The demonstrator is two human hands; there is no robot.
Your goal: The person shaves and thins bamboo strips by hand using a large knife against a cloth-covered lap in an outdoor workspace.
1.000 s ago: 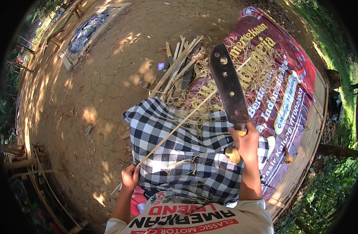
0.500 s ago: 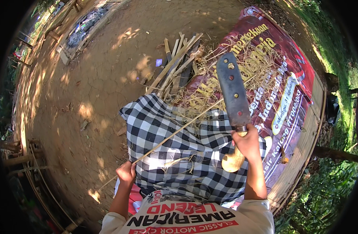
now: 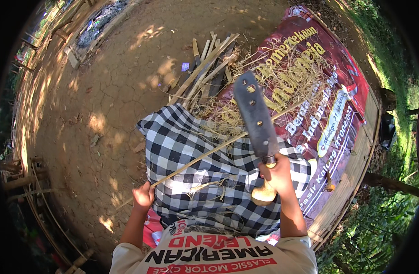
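In my right hand (image 3: pixel 278 173) is a machete (image 3: pixel 256 114) with a wide dark blade, several holes along it and a pale wooden handle. The blade points away from me and crosses over a long thin bamboo strip (image 3: pixel 195 160). My left hand (image 3: pixel 143 195) is closed round the strip near its lower left end. The strip slants up to the right over a black-and-white checked cloth (image 3: pixel 173 141) that covers my lap. A few thin shavings (image 3: pixel 214 185) lie on the cloth. Whether the blade touches the strip I cannot tell.
Beyond the cloth lies a pile of split bamboo pieces (image 3: pixel 205 68). A dark red printed banner (image 3: pixel 291 32) on the right carries many curled shavings (image 3: pixel 291 77). It lies on a bamboo platform (image 3: pixel 351 201). Cracked bare soil (image 3: pixel 95 105) spreads to the left, with an ash pit (image 3: pixel 97 27) at far left.
The machete and my right hand have shifted left and slightly toward me, the blade now lying across the strip. My left hand has moved slightly left, still gripping the strip.
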